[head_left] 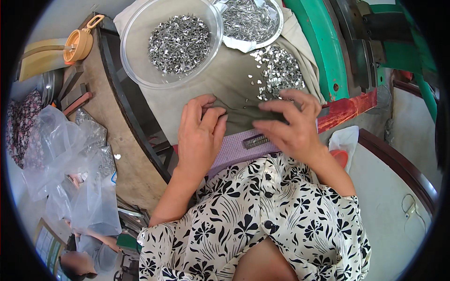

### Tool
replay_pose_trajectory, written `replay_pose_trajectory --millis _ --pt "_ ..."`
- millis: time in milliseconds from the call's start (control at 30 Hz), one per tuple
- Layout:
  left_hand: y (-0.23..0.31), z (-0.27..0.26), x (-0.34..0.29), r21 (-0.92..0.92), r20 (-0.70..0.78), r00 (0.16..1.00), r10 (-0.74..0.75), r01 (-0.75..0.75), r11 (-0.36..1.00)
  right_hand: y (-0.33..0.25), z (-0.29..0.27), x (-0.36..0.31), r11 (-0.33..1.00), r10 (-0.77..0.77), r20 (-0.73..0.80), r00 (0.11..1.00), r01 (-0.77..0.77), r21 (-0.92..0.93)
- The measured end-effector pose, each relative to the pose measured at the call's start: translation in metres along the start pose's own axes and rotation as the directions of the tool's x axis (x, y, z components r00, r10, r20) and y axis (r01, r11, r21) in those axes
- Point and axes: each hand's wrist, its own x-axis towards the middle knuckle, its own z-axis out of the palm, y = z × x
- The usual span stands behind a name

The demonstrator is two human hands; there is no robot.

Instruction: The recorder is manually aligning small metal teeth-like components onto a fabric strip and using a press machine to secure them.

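My left hand (200,129) is over the olive-grey cloth (173,110), its fingers curled and its thumb close to the forefinger. Whatever may be between those fingertips is too small to make out. To its right, my right hand (295,124) hovers with thumb and fingers apart, slightly smeared by motion, just nearer to me than a loose heap of small flat silvery metal pieces (281,70). One or two tiny bits lie on the cloth between the hands. Beyond them stands a clear plastic bowl (136,70) with many small metal pieces in it.
A white bowl (280,28) of thin metal pins stands at the far right of the cloth. Green machinery (314,42) rises on the right. Clear plastic bags (70,159) and an orange round container (78,46) are at left. Another person (89,257) is at lower left.
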Motion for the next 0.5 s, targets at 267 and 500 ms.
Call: replay_pose_trajectory --millis 267,500 --pt "0.000 -0.012 0.003 -0.123 0.098 0.987 -0.124 0.136 0.983 0.008 0.016 0.031 0.998 -0.037 0.010 0.999 0.037 -0.044" --pt "0.003 -0.007 0.007 -0.007 0.049 0.998 0.033 -0.032 0.999 0.001 0.002 0.012 0.986 0.101 0.030 0.994 -0.104 0.130"
